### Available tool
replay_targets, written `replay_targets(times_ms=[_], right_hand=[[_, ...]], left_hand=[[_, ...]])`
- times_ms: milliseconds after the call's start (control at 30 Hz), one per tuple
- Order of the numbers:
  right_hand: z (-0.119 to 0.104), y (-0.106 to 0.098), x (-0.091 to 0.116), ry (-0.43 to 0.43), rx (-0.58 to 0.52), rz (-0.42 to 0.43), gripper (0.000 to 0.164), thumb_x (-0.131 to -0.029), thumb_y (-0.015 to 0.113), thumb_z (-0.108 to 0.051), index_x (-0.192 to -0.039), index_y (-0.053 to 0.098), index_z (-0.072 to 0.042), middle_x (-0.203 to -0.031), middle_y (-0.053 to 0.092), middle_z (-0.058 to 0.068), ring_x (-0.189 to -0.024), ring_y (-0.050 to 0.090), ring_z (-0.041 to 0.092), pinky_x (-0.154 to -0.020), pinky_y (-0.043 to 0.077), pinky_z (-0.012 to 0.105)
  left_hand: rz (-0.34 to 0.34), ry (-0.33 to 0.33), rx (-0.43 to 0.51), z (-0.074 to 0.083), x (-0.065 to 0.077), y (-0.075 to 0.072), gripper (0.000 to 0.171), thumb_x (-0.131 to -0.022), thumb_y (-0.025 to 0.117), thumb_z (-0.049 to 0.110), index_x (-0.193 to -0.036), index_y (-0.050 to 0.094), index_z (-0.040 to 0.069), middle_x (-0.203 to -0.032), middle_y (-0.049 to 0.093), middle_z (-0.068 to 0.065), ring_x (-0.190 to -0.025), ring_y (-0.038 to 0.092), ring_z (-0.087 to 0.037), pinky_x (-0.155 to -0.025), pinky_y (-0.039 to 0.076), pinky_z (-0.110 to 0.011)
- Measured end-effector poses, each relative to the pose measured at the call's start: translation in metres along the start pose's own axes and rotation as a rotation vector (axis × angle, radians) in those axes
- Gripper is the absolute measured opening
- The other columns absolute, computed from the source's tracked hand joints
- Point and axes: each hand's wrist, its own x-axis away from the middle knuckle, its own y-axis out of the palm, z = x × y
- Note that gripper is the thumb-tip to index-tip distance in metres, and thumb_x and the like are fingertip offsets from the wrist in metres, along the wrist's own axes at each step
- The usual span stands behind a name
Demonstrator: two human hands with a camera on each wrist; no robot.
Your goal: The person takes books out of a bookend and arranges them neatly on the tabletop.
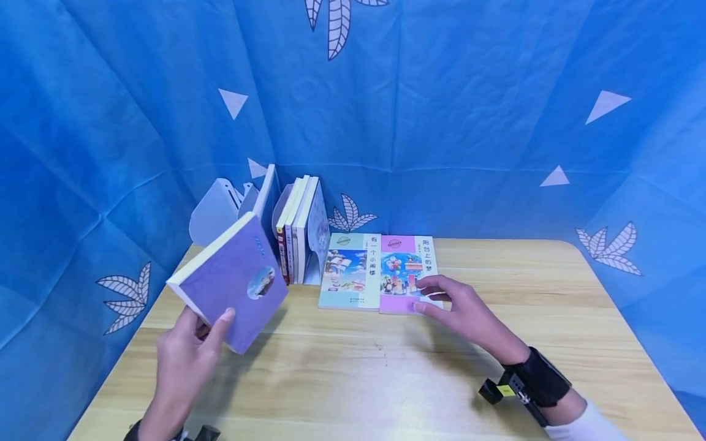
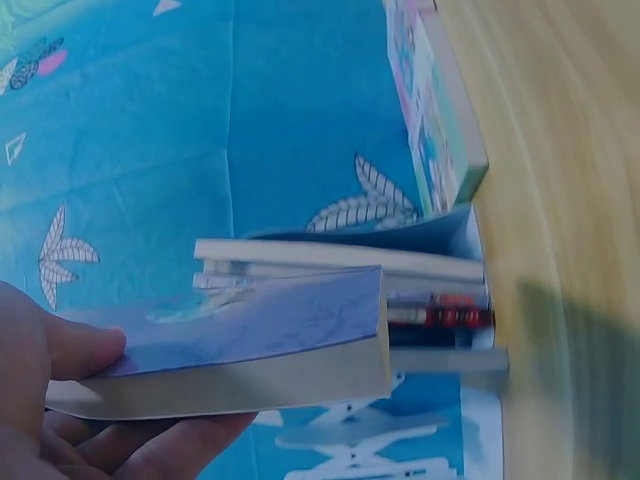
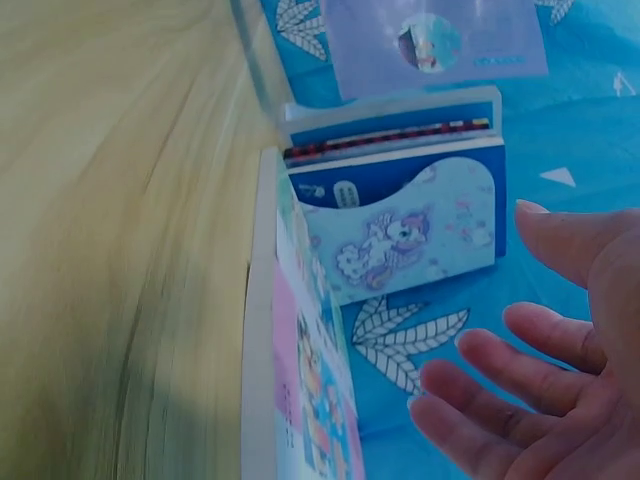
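Note:
My left hand [image 1: 187,355] grips a thick purple book [image 1: 237,288] by its lower left edge, thumb on the cover and fingers beneath. The book is tilted in the air in front of a book rack [image 1: 212,214] at the left. In the left wrist view the purple book [image 2: 250,330] overlaps the standing books. My right hand [image 1: 455,309] is held over the lower right of a pink book [image 1: 399,303] lying flat, thumb and fingers apart. From the right wrist, that hand [image 3: 540,380] shows nothing between its fingers. A green book [image 1: 350,300] lies flat beside the pink one.
Several books [image 1: 298,226] stand upright in the rack, whose end panel [image 3: 400,235] carries a unicorn picture. Another book [image 1: 267,190] leans in it farther left. Blue cloth [image 1: 469,153] hangs behind and around the wooden table [image 1: 375,367].

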Motion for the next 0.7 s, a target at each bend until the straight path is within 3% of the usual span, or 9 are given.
replay_targets(times_ms=[167,433,600,700], right_hand=[[-0.007,0.005,0.006,-0.043,-0.004,-0.014,0.041,-0.097,0.074,-0.029,-0.131,0.066,-0.008,-0.13,0.071,0.015,-0.117,0.071,0.033,-0.101,0.06,0.046],[-0.015,0.013,0.012,-0.083,-0.035,-0.06,0.043,-0.097,0.074,-0.03,-0.133,0.063,-0.008,-0.132,0.07,0.015,-0.119,0.07,0.03,-0.102,0.06,0.049],[-0.018,0.018,0.015,-0.089,-0.057,-0.073,0.046,-0.096,0.075,-0.03,-0.135,0.061,-0.009,-0.133,0.069,0.013,-0.12,0.07,0.027,-0.102,0.061,0.04],[-0.021,0.021,0.017,-0.108,-0.07,-0.083,0.047,-0.096,0.075,-0.028,-0.136,0.06,-0.008,-0.133,0.069,0.012,-0.118,0.07,0.027,-0.101,0.061,0.039]], left_hand=[[-0.097,0.031,0.054,0.005,0.005,0.01,0.03,-0.089,0.077,-0.004,-0.117,0.067,-0.006,-0.099,0.078,-0.026,-0.085,0.059,0.023,-0.067,0.055,-0.002],[-0.209,0.079,0.169,0.015,0.016,0.03,0.029,-0.09,0.076,-0.003,-0.117,0.068,-0.006,-0.102,0.079,-0.022,-0.092,0.073,0.001,-0.072,0.06,-0.009],[-0.301,0.032,0.208,0.024,0.023,0.04,0.03,-0.093,0.075,0.004,-0.121,0.067,-0.003,-0.106,0.08,-0.019,-0.094,0.079,-0.017,-0.074,0.064,-0.018],[-0.347,0.018,0.228,0.028,0.027,0.046,0.029,-0.094,0.075,0.007,-0.121,0.068,0.0,-0.105,0.081,-0.015,-0.091,0.079,-0.015,-0.073,0.064,-0.019]])
